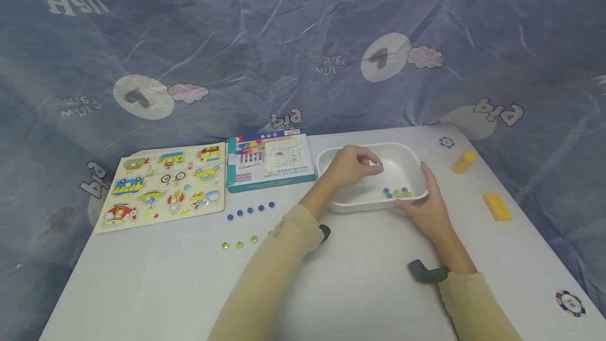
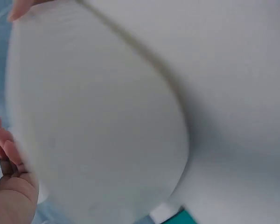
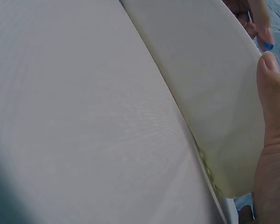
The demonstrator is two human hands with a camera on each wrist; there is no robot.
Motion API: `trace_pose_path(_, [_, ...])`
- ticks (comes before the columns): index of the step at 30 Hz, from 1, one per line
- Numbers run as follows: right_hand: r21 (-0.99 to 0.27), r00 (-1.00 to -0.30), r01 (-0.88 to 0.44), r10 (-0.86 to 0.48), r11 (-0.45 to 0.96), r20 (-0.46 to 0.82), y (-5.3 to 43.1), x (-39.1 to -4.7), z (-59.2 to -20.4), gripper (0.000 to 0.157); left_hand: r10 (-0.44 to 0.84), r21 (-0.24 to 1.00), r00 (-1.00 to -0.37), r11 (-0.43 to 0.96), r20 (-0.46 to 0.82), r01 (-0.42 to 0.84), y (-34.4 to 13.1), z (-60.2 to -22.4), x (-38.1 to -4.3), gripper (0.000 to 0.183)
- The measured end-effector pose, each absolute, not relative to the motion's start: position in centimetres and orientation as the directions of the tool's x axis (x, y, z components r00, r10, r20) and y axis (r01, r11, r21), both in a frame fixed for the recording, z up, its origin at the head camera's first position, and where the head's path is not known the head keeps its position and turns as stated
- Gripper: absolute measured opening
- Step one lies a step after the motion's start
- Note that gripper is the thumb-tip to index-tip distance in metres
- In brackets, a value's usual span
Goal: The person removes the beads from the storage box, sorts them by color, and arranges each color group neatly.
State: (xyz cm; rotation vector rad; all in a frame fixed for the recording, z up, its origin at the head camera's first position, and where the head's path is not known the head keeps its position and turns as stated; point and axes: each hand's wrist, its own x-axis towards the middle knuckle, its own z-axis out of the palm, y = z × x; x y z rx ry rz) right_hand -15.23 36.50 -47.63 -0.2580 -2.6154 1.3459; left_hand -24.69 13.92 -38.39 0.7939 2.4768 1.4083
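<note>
A white oblong tub (image 1: 360, 207) stands on the table. Over its inside, my left hand (image 1: 351, 168) pinches a small blue glass bead (image 1: 380, 164) at the fingertips. That bead also shows at the edge of the right wrist view. My right hand (image 1: 430, 209) grips the tub's near right corner, its thumb (image 3: 274, 102) lying along the rim. In the tub's near right part lie several blue beads (image 1: 387, 192) and several green beads (image 1: 402, 193). The tub's wall hides most of its inside in both wrist views.
On the table left of the tub run a row of blue beads (image 1: 250, 210) and a row of green beads (image 1: 239, 244), partly behind my left sleeve. Behind are a wooden vehicle puzzle (image 1: 163, 209) and a flat box (image 1: 270, 180). Rightward sit a yellow cylinder (image 1: 464, 163) and yellow block (image 1: 497, 207).
</note>
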Motion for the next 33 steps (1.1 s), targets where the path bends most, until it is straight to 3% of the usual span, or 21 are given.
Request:
trace_pose_path(12, [-0.802, -0.960, 0.069, 0.257, 0.593, 0.108, 36.3, -15.1, -47.7, 0.115, 0.556, 0.805, -0.818, 0.412, 0.149, 0.427, 6.8, -34.2, -21.9, 0.016])
trace_pose_path(22, [-0.808, -0.963, 0.040, 0.238, 0.588, 0.125, 36.4, -15.2, -47.7, 0.114, 0.513, 0.807, -0.858, 0.496, 0.025, 0.320, 0.9, -36.4, -21.7, 0.019])
trace_pose_path(33, [-0.807, -0.965, 0.026, 0.227, 0.590, 0.135, 36.3, -15.3, -47.9, 0.114, 0.400, 0.695, -0.902, 0.695, -0.165, 0.182, -3.2, -39.8, -23.0, 0.009])
